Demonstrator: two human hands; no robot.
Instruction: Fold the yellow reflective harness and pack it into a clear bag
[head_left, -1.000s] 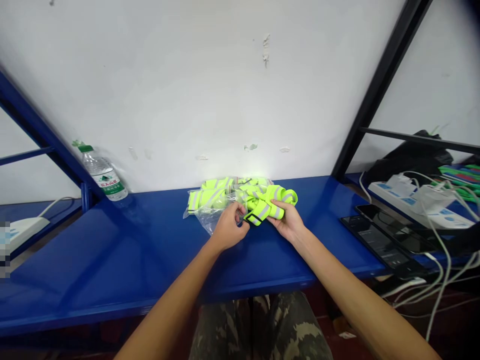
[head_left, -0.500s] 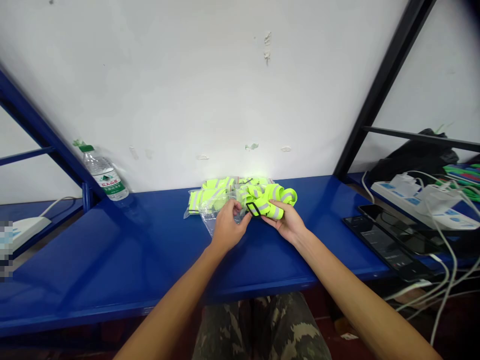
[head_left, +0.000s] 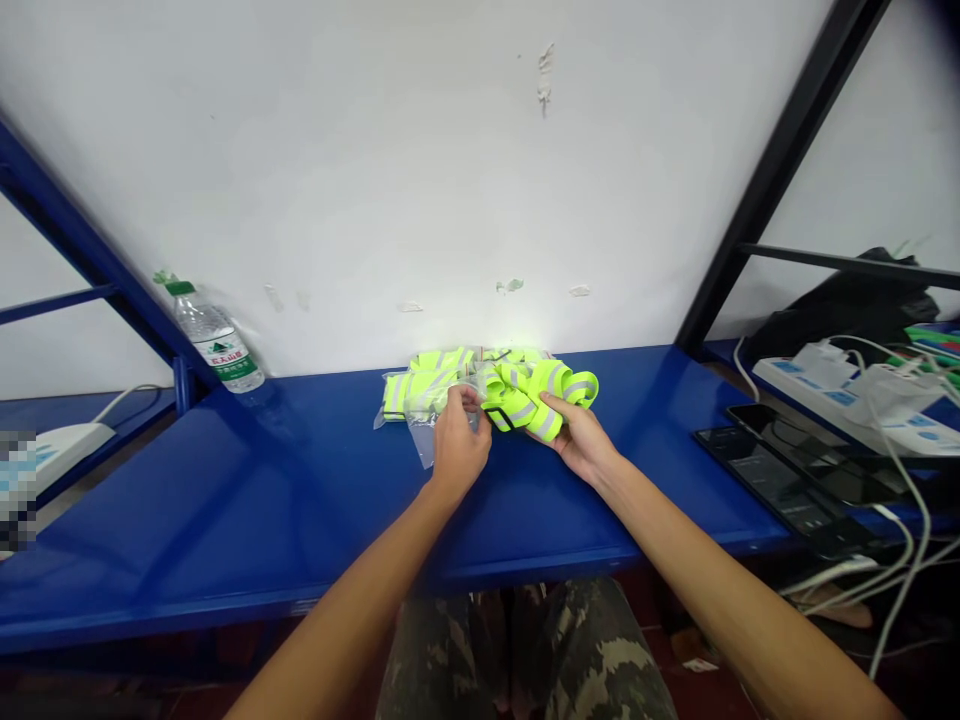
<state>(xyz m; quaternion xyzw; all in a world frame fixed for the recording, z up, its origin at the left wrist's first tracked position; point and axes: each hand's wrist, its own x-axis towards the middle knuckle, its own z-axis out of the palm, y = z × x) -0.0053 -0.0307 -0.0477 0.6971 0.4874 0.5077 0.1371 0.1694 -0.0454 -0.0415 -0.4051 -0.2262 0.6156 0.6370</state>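
My right hand (head_left: 579, 440) is closed around a bundled neon-yellow reflective strap (head_left: 553, 382) with grey stripes. A black buckle (head_left: 498, 418) hangs at the bundle's left side, close to my left fingertips. With fingers curled, my left hand (head_left: 460, 440) pinches a clear plastic bag (head_left: 424, 440), whose lower corner droops over the table. Behind both hands lie more neon-yellow straps in clear wrapping (head_left: 405, 390), partly covered by the bag and the held bundle.
The blue table (head_left: 315, 500) meets a white wall. On the left, a water bottle (head_left: 225, 350) leans near the blue frame. Two dark phones (head_left: 772, 480), a white power strip (head_left: 862, 405) and loose white cables (head_left: 900, 560) lie to the right, past a black post (head_left: 757, 190).
My left hand has shifted slightly up, fingers now drawn closer at the bag. The buckle has tilted, and the right hand still holds the strap bundle. The view has moved slightly.
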